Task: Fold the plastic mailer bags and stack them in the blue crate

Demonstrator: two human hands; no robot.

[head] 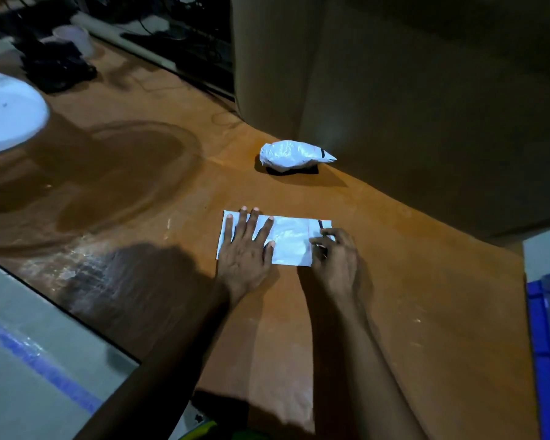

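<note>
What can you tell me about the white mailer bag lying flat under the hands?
The mailer bag is a white, glossy plastic rectangle, lying flat on the brown table with its long side running left to right. A thin red line crosses it near the right end, with a black mark at the far right corner. The left hand presses flat on its left part, fingers spread; the right hand pinches its right end.

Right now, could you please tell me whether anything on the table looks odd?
Yes: the far bag sits crumpled and puffed up near the box, unlike the flat near bag. A dark ring-shaped stain also marks the table.
</note>
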